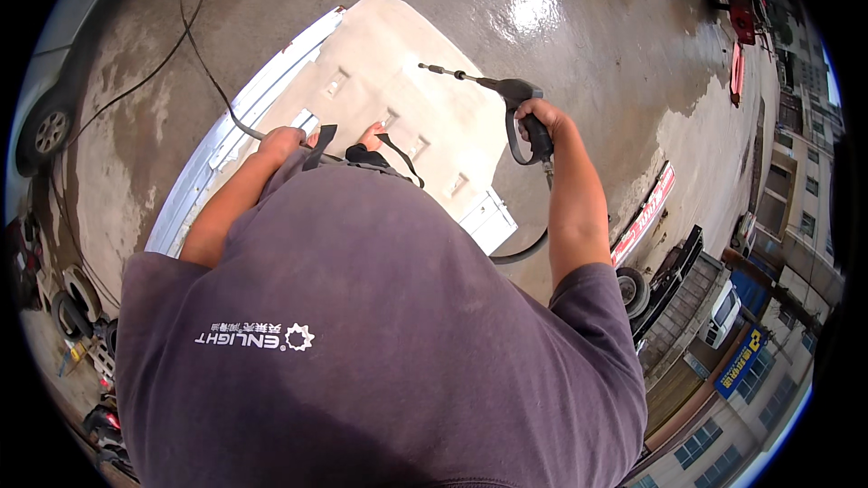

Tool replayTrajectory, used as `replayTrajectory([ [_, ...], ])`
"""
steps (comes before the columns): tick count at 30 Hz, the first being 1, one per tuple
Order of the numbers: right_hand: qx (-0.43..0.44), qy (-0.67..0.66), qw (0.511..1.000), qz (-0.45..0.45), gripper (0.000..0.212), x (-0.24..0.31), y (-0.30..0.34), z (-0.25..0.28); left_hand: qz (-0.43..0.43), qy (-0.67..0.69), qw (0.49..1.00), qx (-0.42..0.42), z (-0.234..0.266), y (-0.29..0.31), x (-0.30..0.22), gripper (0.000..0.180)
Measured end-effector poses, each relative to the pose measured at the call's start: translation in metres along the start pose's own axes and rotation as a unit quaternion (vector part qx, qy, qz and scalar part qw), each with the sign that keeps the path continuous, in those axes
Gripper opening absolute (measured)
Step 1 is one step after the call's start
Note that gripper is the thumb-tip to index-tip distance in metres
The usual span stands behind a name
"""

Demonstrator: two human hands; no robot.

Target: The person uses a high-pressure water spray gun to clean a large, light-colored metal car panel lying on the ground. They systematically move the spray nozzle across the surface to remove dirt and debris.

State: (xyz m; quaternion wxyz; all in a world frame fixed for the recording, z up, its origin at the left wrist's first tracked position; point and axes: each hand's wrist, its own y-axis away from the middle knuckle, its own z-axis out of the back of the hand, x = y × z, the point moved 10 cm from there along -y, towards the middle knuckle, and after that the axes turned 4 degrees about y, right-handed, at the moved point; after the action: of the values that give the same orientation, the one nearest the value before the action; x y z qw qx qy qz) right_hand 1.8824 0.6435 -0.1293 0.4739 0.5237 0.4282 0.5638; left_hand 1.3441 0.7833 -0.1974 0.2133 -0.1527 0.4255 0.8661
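My right hand (540, 115) is closed round the handle of a black pressure washer gun (517, 89). Its thin lance (443, 70) points left over a large cream panel (425, 54) with several moulded recesses, lying on the wet ground. From the gun's grip a dark hose (533, 248) curves down behind my right arm. On the left, my left hand (282, 139) is wrapped round a dark hose (217, 89) near my waist; its fingertips are partly hidden by my shirt. Part of my foot (371, 136) shows at the panel, beside black straps.
White metal edging (203, 158) runs along the panel's left side. The hose loops over wet concrete (579, 45) toward a parked car's wheel (50, 131). Loose tyres (77, 307) lie at the lower left. A red sign board (645, 214) and a truck (674, 307) stand at the right.
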Motion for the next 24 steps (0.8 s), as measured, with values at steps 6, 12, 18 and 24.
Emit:
replayTrajectory([
  [6,0.046,-0.024,0.994,0.093,0.014,0.052,-0.015,0.022,-0.007,0.001,0.999,-0.032,0.031,0.005,-0.047,0.025],
  [12,0.002,-0.001,1.000,0.003,0.012,0.032,-0.024,0.036,-0.029,-0.008,0.999,-0.022,0.027,-0.031,-0.041,0.025],
  [18,-0.120,0.041,0.987,-0.103,0.015,0.010,-0.005,0.048,-0.029,-0.010,0.999,0.033,0.046,-0.068,-0.050,0.024],
  [24,-0.100,0.055,0.988,-0.100,0.014,0.062,-0.004,0.035,-0.056,-0.002,0.998,0.037,0.065,-0.104,-0.030,0.024],
])
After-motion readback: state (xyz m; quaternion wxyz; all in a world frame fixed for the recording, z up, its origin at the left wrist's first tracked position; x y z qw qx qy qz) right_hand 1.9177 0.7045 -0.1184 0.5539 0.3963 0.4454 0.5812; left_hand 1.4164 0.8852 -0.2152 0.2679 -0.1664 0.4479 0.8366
